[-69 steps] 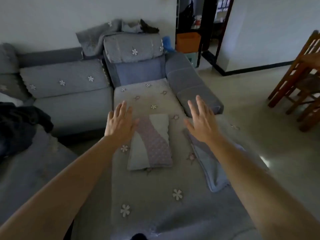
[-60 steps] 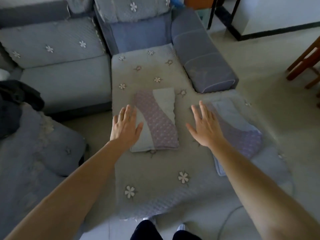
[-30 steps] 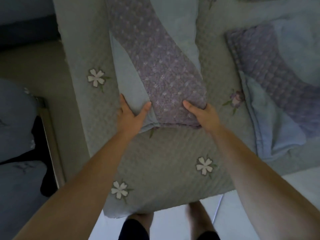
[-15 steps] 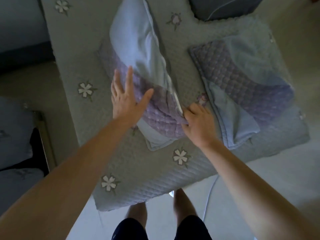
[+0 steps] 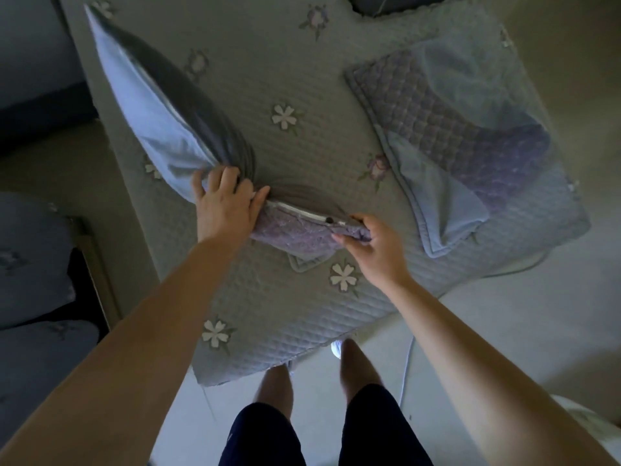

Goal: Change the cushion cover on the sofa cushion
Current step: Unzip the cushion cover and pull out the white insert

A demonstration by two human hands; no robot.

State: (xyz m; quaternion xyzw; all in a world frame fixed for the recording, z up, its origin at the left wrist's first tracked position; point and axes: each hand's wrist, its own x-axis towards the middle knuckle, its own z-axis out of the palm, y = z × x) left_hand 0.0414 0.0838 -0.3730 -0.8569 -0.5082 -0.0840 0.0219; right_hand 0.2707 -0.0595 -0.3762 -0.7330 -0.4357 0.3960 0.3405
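The sofa cushion, in a pale blue and purple quilted cover, stands on its edge on the flowered sofa seat. A white zipper strip runs along the edge that faces up. My left hand grips the cushion at its bunched middle, fingers curled over the fabric. At the near corner my right hand pinches the cover beside the dark zipper pull. A second cover of the same blue and purple pattern lies flat to the right.
The quilted seat throw hangs over the sofa's front edge above my legs. Pale floor lies to the right, with a thin white cord on it. Another grey seat section sits at the left, across a dark gap.
The cushion has been turned up on its edge, zipper side up. My left hand went from flat on it to gripping its middle. My right hand shifted to the corner by the zipper pull.
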